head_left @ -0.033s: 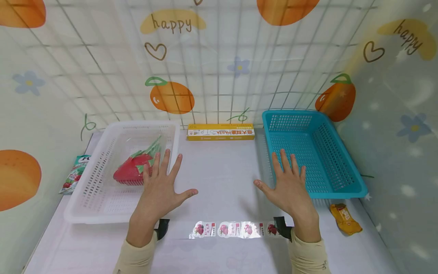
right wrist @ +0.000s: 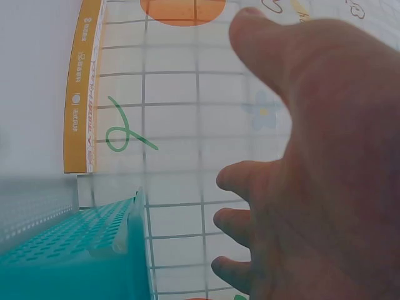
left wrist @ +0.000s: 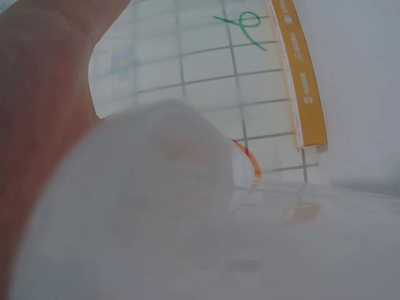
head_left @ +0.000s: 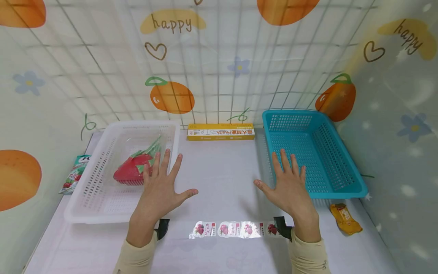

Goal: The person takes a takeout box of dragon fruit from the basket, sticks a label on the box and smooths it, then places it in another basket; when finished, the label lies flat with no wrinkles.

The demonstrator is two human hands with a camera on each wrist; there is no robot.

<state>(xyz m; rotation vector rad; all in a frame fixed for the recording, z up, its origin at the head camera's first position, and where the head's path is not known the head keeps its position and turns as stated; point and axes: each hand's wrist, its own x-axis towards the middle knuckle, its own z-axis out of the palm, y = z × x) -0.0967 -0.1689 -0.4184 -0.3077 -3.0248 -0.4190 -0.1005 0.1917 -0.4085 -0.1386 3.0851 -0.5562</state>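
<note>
Both hands hang with fingers spread and nothing in them. In the head view the left hand point(head_left: 161, 190) overlaps the right side of a white plastic basket point(head_left: 80, 217). Inside that basket lies a red strawberry-shaped item point(head_left: 128, 171) with green leaves in clear packaging, partly hidden by the fingers. The right hand point(head_left: 289, 192) overlaps the left edge of a teal plastic basket point(head_left: 345, 152), which holds nothing visible. A blurred white shape fills much of the left wrist view, beside the hand point(left wrist: 37, 125). In the right wrist view, the thumb and fingers of the right hand point(right wrist: 337, 156) stand apart.
A yellow pasta box point(head_left: 220, 132) lies at the back between the baskets. A green-and-white bag point(head_left: 75, 175) leans left of the white basket. An orange-yellow packet point(head_left: 345, 219) rests in front of the teal one. A strip of fruit stickers point(head_left: 251, 230) runs along the table's front.
</note>
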